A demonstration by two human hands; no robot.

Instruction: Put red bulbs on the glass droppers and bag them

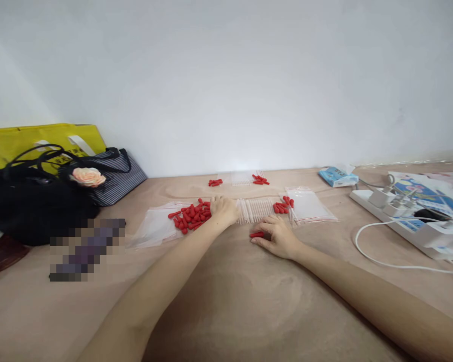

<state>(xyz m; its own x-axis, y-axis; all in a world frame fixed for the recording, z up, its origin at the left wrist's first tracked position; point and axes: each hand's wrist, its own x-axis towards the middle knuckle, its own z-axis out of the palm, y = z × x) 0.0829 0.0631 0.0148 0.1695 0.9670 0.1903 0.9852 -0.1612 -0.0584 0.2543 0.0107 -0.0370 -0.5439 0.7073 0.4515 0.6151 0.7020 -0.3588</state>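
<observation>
Between the thumb and fingers of my right hand (277, 237) is a red rubber dropper bulb (256, 235), held low over the cloth. My left hand (223, 210) has its fingers curled down between a pile of red bulbs (189, 217) and a row of clear dropper tubes (254, 210); whatever its fingertips grip is hidden. The tubes lie side by side just beyond my right hand. Several red bulbs (281, 207) sit at the row's right end, some with tubes attached.
Clear zip bags lie at left (156, 226) and right (311, 205). More red bulbs (260, 179) rest near the wall. A tissue pack (337, 177) and a power strip (407, 226) with a white cable are on the right. Bags (33, 206) and a blurred-out object (88, 249) occupy the left.
</observation>
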